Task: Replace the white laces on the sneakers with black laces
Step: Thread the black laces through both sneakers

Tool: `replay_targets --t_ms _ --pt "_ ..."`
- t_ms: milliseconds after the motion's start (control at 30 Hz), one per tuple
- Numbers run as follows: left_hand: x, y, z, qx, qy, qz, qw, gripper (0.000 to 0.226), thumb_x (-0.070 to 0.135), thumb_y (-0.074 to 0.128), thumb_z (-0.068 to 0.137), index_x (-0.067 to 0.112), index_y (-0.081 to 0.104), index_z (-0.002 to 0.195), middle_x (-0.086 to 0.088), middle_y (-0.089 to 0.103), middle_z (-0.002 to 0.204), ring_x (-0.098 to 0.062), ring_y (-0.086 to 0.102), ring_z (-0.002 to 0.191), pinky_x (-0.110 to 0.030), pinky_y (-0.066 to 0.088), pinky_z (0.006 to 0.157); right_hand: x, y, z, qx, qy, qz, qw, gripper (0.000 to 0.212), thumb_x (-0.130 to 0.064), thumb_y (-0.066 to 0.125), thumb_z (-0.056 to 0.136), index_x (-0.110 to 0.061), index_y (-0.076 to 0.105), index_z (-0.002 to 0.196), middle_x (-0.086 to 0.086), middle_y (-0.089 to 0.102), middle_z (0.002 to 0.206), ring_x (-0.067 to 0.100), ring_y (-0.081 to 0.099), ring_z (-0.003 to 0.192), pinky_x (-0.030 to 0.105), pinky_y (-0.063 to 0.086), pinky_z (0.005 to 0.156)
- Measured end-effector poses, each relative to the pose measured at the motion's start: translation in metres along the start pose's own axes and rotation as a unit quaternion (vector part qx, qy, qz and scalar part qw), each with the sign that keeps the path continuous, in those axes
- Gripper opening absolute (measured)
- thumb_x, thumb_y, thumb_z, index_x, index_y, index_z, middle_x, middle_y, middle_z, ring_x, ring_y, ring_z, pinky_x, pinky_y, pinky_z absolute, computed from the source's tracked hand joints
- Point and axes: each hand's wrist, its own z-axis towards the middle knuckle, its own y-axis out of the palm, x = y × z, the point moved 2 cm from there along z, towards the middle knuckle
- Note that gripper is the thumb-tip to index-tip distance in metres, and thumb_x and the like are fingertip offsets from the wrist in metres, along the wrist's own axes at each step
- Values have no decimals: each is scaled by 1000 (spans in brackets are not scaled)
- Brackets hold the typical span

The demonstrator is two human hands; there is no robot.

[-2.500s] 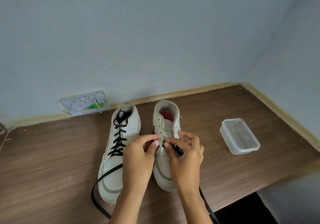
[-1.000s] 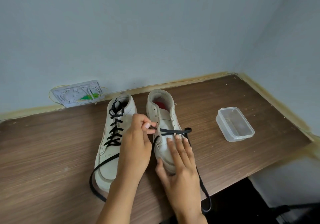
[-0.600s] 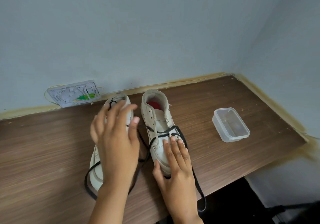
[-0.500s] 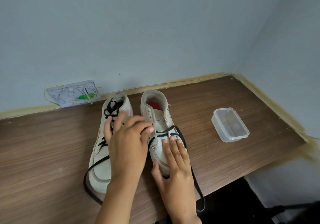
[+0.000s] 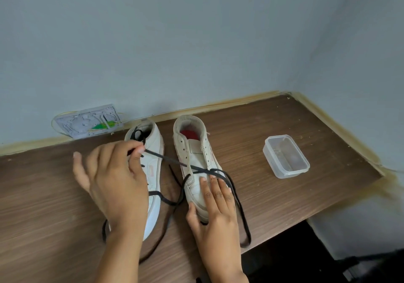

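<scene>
pulling the black flat lace (image 5: 168, 159) sideways with my left hand (image 5: 113, 180), fingertips pinched on its end, i see the strand running taut across to the lowest eyelets of the unlaced white high-top sneaker (image 5: 197, 164). my right hand (image 5: 215, 208) lies flat and open on that sneaker's toe, fingers straight, pressing it down onto the brown wood-grain bench (image 5: 251, 195).

risks, as i judge them: tug too hard and the two ends come out uneven, or the sneaker skids if the right hand eases off. the slack loop right of this sneaker hangs over the bench's near edge, where it could snag or drag. loose lace between this sneaker and the black-laced white sneaker (image 5: 153, 166) just left of it could tangle with that one's trailing end.

room: the clear plastic rectangular tub (image 5: 286, 156) sits well right of the unlaced sneaker, with bare bench between. the wall is close behind its heel, the near edge close to its toe. no white laces are in view.
</scene>
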Motion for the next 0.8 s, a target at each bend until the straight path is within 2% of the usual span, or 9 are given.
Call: replay_targets --t_ms 100,233,367,433,500,567,633,700,800 --pt "11 12 -6 -93 85 -14 992 14 25 73 84 24 73 97 5 69 101 -23 57 110 -50 12 118 -2 2 1 8 7 0 1000 57 -39 56 86 -12 57 136 5 56 140 23 45 136 40 38 107" --pt "24 32 -17 -201 141 -30 969 8 31 78 75 31 76 83 11 70 81 -14 65 94 -45 6 119 -2 4 0 12 -1 -7 1000 56 -37 57 86 -10 58 135 7 57 139 26 47 134 41 39 107" --pt "12 15 -7 -102 90 -74 988 12 18 74 83 29 74 77 16 68 81 -8 64 81 -46 9 120 -2 4 0 18 -5 -9 1000 55 -36 58 86 -10 59 134 6 59 136 25 48 132 43 41 105" --pt "-1 0 2 -27 32 -64 997 8 20 70 87 25 74 83 10 70 86 -15 65 86 -52 12 118 -2 4 0 17 -8 -3 1000 55 -35 58 86 -9 59 134 6 58 137 24 47 133 43 40 106" --pt "-10 -7 5 -6 -12 -39 999 6 18 70 87 19 74 91 0 71 94 -24 63 98 -53 11 118 -2 4 0 22 -7 -5 1000 54 -35 58 85 -9 60 133 6 59 137 24 47 131 43 39 106" --pt "-9 -4 3 -35 -4 -28 999 18 16 71 85 17 73 104 -4 70 106 -27 59 110 -51 9 119 -3 5 0 25 -3 -6 1000 54 -35 57 84 -9 61 132 6 59 136 26 49 130 43 39 107" --pt "3 6 -3 -91 70 -24 993 26 25 71 85 17 71 110 -2 70 109 -26 58 114 -48 8 118 -3 6 1 25 -1 -5 1000 55 -34 57 84 -9 61 132 6 59 137 27 51 129 43 38 108" --pt "18 17 -11 -152 130 -21 980 23 31 75 81 22 75 101 6 73 100 -21 61 110 -48 7 118 -3 7 2 24 -3 -4 1000 55 -34 57 84 -8 61 132 7 59 137 28 52 129 44 38 107" --pt "26 31 -18 -201 148 -39 968 15 21 83 72 29 77 84 10 71 81 -15 66 94 -47 6 118 -2 7 1 24 -6 -6 1000 54 -34 58 83 -7 61 130 9 60 135 29 53 127 44 38 107"
